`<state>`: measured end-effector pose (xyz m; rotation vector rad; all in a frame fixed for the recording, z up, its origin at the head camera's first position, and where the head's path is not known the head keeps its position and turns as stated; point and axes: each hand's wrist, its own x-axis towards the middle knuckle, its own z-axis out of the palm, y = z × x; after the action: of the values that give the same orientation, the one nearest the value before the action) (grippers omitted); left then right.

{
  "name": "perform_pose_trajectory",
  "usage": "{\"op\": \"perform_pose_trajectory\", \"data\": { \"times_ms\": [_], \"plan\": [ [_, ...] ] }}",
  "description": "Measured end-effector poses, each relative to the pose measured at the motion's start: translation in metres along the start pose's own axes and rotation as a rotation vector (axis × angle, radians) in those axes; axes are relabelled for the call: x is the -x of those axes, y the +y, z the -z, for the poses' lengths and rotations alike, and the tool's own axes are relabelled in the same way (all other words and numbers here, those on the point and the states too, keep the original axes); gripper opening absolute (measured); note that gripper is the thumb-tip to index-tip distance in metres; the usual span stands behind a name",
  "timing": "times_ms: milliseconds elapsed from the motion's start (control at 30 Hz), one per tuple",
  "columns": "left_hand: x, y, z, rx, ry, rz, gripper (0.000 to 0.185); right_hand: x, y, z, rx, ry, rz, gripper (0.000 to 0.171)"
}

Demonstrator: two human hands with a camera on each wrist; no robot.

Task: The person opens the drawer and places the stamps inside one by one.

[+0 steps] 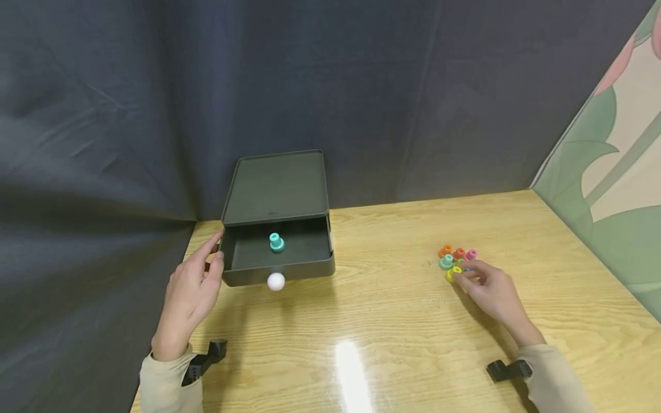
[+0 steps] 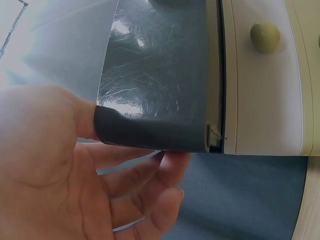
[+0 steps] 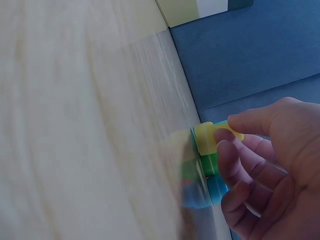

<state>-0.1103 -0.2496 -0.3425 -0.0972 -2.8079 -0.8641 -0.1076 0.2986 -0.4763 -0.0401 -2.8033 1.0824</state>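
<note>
A dark drawer box point(image 1: 281, 192) has its drawer point(image 1: 310, 268) pulled out, with a white round knob on the front. Inside lies a teal peg point(image 1: 277, 243), a short stepped piece with a wide base and a hole in its top. My left hand point(image 1: 193, 287) rests against the box's left side near the front corner, its fingers loosely extended. My right hand point(image 1: 493, 292) pinches a yellow peg point(image 3: 205, 138) between thumb and index finger, low over the wood. Around that peg stand several like ones: orange point(image 1: 446, 250), red point(image 1: 459, 253), pink point(image 1: 471, 254), pale teal point(image 1: 446, 262), green point(image 3: 210, 164) and blue point(image 3: 217, 189).
The wooden table point(image 1: 382, 298) runs between the box and the pegs. A dark curtain point(image 1: 361, 103) hangs behind and along the left. At the right stands a panel point(image 1: 614, 149) with a leaf pattern. The box stands close to the curtain.
</note>
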Motion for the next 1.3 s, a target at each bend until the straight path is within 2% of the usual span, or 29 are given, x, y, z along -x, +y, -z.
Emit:
{"op": "perform_pose_trajectory", "data": {
  "times_ms": [500, 800, 1000, 1300],
  "plan": [
    [-0.001, -0.001, -0.001, 0.004, 0.004, -0.001, 0.052, 0.003, -0.005, 0.005, -0.029, 0.027, 0.008, 0.041],
    [-0.001, -0.001, -0.001, 0.004, -0.001, 0.007, 0.052, 0.002, -0.010, 0.006, -0.045, 0.017, 0.022, 0.041],
    [0.000, -0.002, -0.001, -0.001, 0.019, -0.003, 0.051, 0.001, -0.016, 0.007, -0.049, 0.008, 0.027, 0.044],
    [0.000, -0.001, -0.001, 0.005, 0.017, -0.017, 0.052, 0.003, -0.023, 0.009, -0.063, 0.022, 0.044, 0.037]
  ]
}}
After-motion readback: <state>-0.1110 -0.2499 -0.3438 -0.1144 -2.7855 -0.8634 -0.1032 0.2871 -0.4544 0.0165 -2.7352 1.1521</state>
